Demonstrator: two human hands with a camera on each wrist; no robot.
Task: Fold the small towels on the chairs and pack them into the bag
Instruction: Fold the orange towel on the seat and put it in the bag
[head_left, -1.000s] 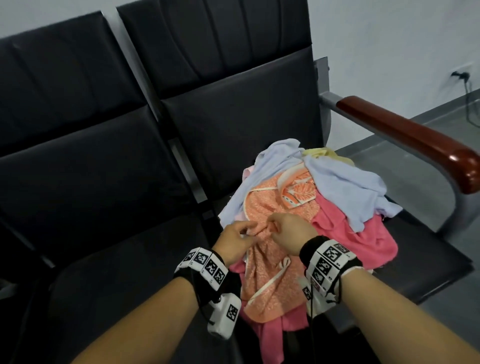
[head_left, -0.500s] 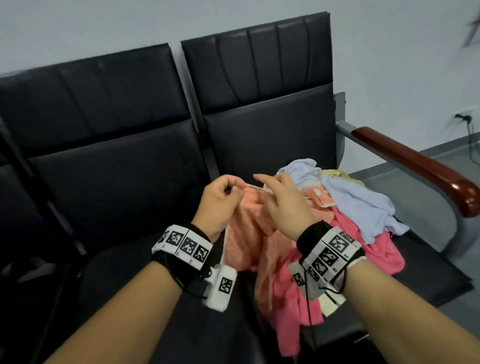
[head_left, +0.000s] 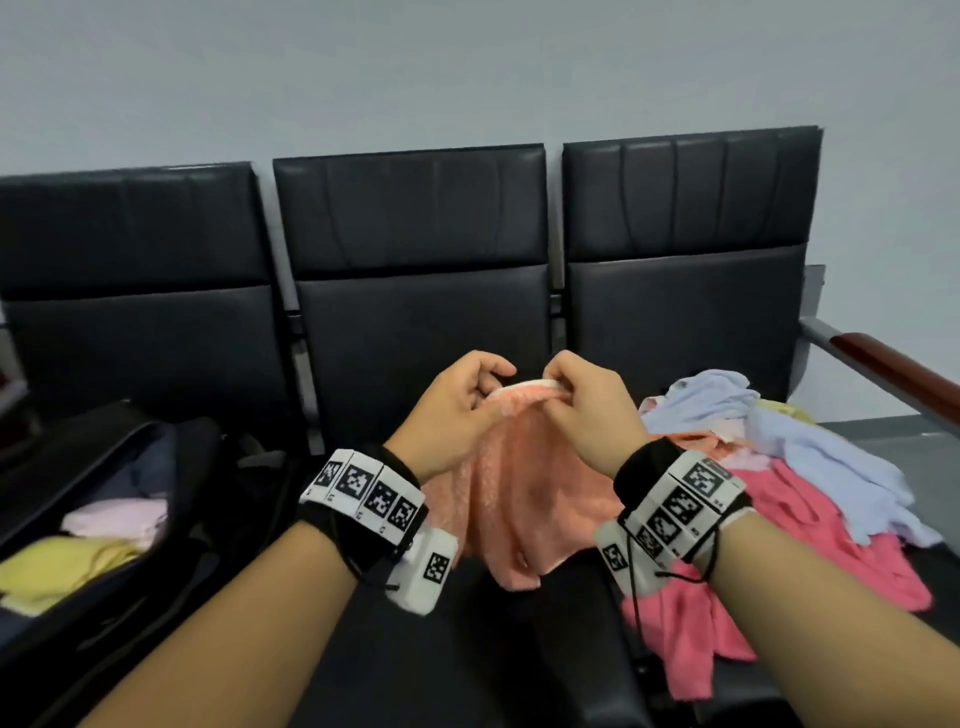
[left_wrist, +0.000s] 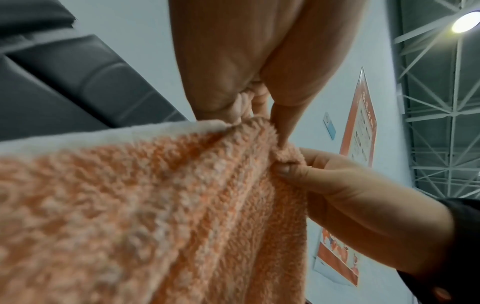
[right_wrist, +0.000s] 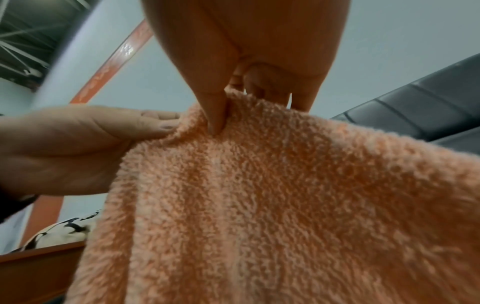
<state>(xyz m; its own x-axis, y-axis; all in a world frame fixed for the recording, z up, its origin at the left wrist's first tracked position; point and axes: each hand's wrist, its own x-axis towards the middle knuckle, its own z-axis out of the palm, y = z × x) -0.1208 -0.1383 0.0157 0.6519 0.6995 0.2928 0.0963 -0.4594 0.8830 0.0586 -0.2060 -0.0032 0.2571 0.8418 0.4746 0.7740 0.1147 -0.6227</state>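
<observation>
An orange towel (head_left: 524, 483) with a white hem hangs in the air over the middle chair seat (head_left: 467, 649). My left hand (head_left: 457, 400) and right hand (head_left: 587, 400) pinch its top edge close together. In the left wrist view my left hand (left_wrist: 249, 98) grips the orange towel (left_wrist: 145, 216), with the right hand (left_wrist: 311, 174) pinching beside it. The right wrist view shows my right hand (right_wrist: 233, 98) pinching the orange towel (right_wrist: 285, 205). A pile of towels (head_left: 810, 483), pink, light blue and yellow, lies on the right chair. An open black bag (head_left: 171, 467) on the left chair holds folded yellow and pink towels (head_left: 93, 545).
Three black chairs (head_left: 415, 291) stand in a row against a grey wall. A wooden armrest (head_left: 904, 374) bounds the right chair. The towel's lower end hangs just above the middle seat.
Both hands lifted the orange towel off the pile and carried it left and up, over the middle seat. The view swung left, bringing the bag into sight.
</observation>
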